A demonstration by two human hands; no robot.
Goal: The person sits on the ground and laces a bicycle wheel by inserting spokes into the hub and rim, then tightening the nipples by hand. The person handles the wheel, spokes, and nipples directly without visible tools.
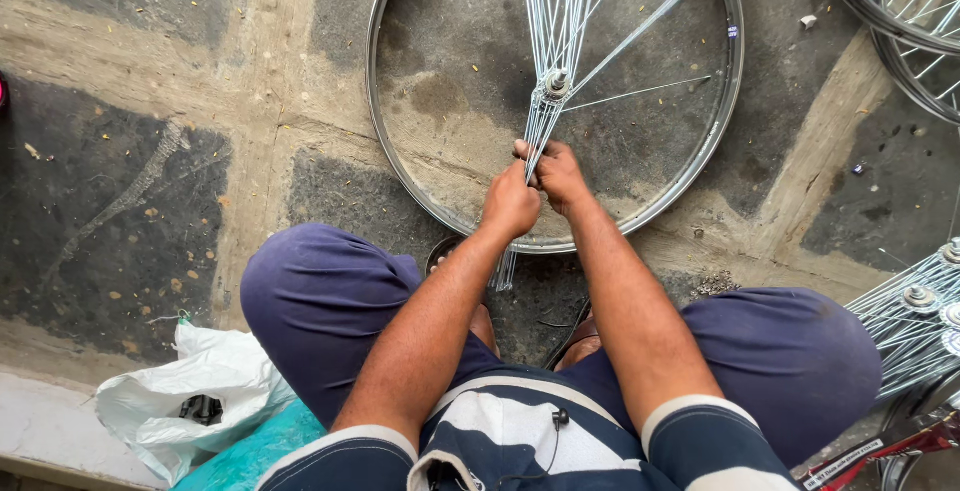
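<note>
Both the left hand [511, 203] and right hand [556, 173] are pinching a bundle of thin silver spokes [560, 11] fanning toward twelve o'clock from the hub [555, 83], inside a shiny steel rim [720, 121] lying flat on the floor [150, 101].

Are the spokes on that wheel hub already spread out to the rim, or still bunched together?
Mostly bunched. The spokes hang from the hub in tight bundles; both hands grip one bundle. Only a few reach the rim.
</note>
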